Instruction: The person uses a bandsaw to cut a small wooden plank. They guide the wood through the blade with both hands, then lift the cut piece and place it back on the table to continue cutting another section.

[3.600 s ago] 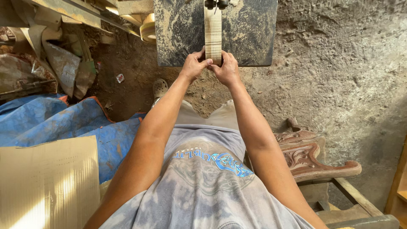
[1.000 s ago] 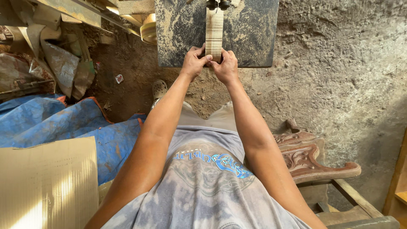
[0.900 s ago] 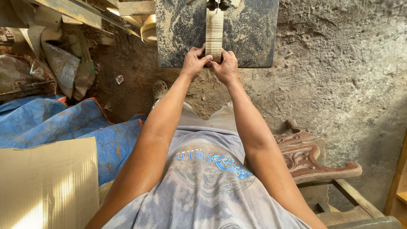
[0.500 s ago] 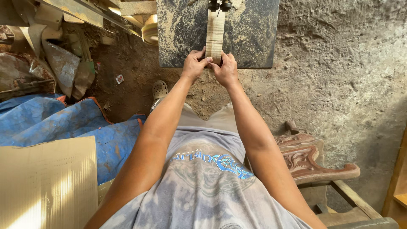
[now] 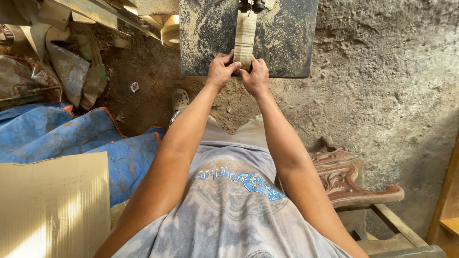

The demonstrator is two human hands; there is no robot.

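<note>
A narrow pale wood strip (image 5: 245,36) lies lengthwise on a dark, sawdust-covered saw table (image 5: 287,38), its far end under the black blade guide (image 5: 251,5) at the top edge. My left hand (image 5: 221,70) grips the strip's near end from the left. From the right, my right hand (image 5: 256,76) holds the same end, fingers touching the left hand. Both arms stretch straight out from my body.
Dirt floor lies below the table. A blue tarp (image 5: 71,138) and a cardboard sheet (image 5: 52,205) are at the left, scrap metal and boards (image 5: 71,62) beyond them. A carved wooden piece (image 5: 349,179) and timber frame sit at the right. A sandalled foot (image 5: 180,100) shows under the table.
Almost nothing differs; the strip and both hands sit a little farther up the table, toward the blade guide, than 3.6 seconds ago.
</note>
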